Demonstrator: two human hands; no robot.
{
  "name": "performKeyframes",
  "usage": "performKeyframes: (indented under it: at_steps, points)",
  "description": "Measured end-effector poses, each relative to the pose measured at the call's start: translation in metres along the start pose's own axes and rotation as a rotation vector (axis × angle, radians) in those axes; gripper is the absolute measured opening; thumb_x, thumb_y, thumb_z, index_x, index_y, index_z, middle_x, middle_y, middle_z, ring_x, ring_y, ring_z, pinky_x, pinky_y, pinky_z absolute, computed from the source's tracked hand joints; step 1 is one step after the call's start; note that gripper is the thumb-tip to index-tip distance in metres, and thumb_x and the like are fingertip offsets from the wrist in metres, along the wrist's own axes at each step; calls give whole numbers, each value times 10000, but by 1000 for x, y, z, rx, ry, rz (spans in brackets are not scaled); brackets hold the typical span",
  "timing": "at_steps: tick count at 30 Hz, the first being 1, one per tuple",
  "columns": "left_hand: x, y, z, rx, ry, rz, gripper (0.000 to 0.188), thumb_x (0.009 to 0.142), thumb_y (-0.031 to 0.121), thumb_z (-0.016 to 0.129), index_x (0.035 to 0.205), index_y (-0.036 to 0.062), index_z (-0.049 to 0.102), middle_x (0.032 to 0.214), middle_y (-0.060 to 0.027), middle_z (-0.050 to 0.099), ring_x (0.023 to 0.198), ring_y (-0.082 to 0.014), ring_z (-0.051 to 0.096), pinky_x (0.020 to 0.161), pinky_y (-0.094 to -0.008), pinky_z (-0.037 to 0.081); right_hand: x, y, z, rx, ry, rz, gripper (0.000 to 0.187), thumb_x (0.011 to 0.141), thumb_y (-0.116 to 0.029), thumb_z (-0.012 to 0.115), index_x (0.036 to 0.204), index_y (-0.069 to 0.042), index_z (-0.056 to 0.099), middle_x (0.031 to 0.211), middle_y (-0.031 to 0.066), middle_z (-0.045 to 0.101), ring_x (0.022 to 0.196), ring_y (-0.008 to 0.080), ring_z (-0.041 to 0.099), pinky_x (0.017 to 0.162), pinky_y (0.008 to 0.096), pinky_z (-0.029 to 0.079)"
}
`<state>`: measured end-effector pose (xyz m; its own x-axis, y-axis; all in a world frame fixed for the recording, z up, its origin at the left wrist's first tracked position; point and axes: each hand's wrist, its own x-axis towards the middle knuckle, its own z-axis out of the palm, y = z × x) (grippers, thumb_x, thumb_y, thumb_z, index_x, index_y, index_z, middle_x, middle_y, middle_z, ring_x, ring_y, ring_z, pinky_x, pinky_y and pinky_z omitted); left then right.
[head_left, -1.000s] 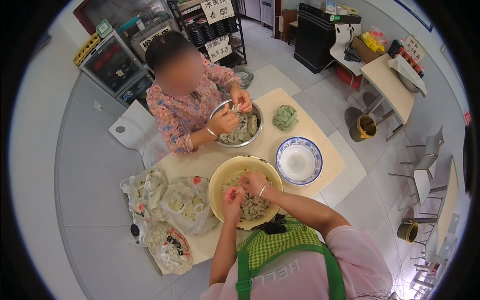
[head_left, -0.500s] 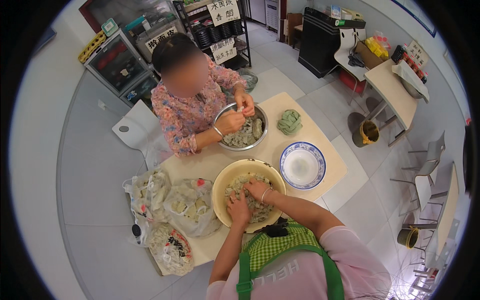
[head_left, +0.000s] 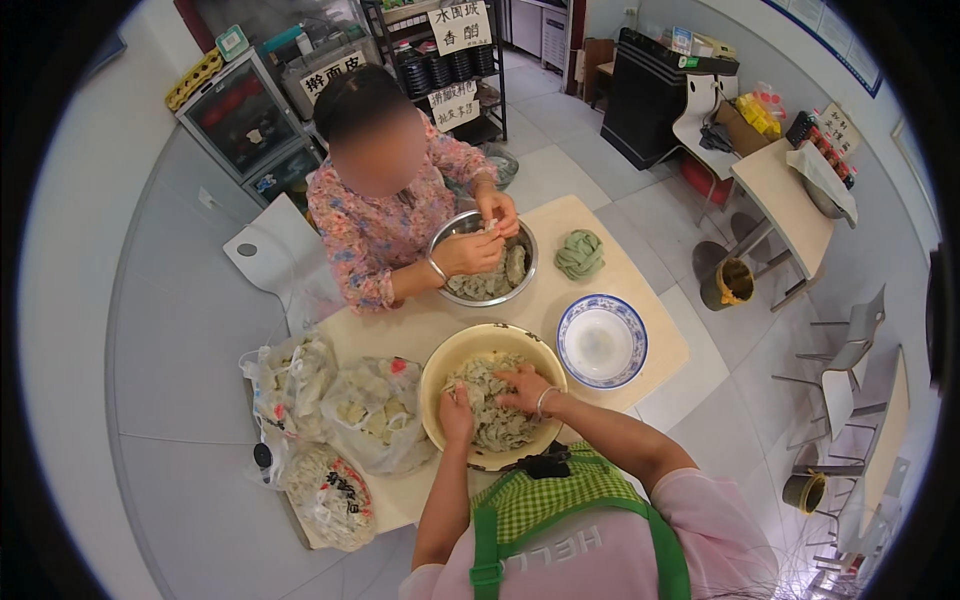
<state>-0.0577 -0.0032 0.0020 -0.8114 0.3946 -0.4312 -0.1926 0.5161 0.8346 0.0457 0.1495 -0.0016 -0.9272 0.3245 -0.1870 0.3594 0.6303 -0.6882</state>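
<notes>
- Torn grey-green dough-like pieces (head_left: pixel 505 425) lie heaped in the yellow enamel basin (head_left: pixel 436 378), at the lower centre of the frame.
- The right hand (head_left: pixel 524 388) rests on the heap, fingers loosely spread and clasping nothing visible.
- The left hand (head_left: pixel 456 414) is at the basin's left side, fingers curled; whether they pinch a piece I cannot tell.
- Right of the basin sits a blue-and-white bowl (head_left: pixel 602 343); above that, a bundled green cloth (head_left: pixel 579 255).
- At upper centre, a co-worker's hands (head_left: pixel 468 254) work over a steel bowl (head_left: pixel 533 272).
- Filled plastic bags (head_left: pixel 375 425) crowd the lower left.
</notes>
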Motion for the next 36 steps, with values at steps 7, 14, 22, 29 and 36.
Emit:
performKeyframes:
  at_steps: [7, 14, 22, 29, 36]
  points:
    - [-22, 7, -10, -329, -118, -235, 427, 847, 204, 523, 1218, 66, 364, 1245, -98, 341, 1037, -227, 442, 772, -364, 422, 2, -12, 16, -93, -102, 42, 337, 742, -143, 569, 1068, -107, 488, 1029, 249, 492, 878, 372, 535, 746, 407, 447]
    - [-39, -10, -13, -306, -107, -68, 433, 799, 86, 545, 1202, 86, 387, 1238, -122, 356, 986, -242, 495, 732, -399, 448, 1, -16, -11, -108, 2, 114, 254, 804, -256, 480, 840, -10, 530, 755, 207, 582, 739, 366, 558, 687, 431, 442]
    - [-69, 32, -21, 767, -109, 234, 263, 674, 102, 622, 905, 38, 513, 920, -164, 546, 844, -334, 540, 643, -422, 445, 3, -37, -34, -41, -111, 274, 362, 809, -357, 436, 888, -29, 567, 873, 201, 580, 832, 348, 550, 757, 421, 429]
    - [-71, 15, -3, 1105, -187, 306, 243, 641, 129, 633, 828, 21, 519, 722, -164, 591, 681, -322, 589, 588, -394, 456, 8, -47, -16, -71, 74, 113, 439, 722, -121, 548, 1152, -99, 464, 1022, 198, 527, 916, 367, 518, 809, 425, 411]
    - [-67, 12, -23, 189, 16, 234, 151, 696, 83, 651, 814, 9, 593, 640, -91, 580, 566, -186, 557, 512, -308, 432, -12, -56, -5, -18, -97, -113, 289, 751, -135, 591, 1031, -72, 555, 910, 114, 584, 800, 251, 584, 684, 349, 469]
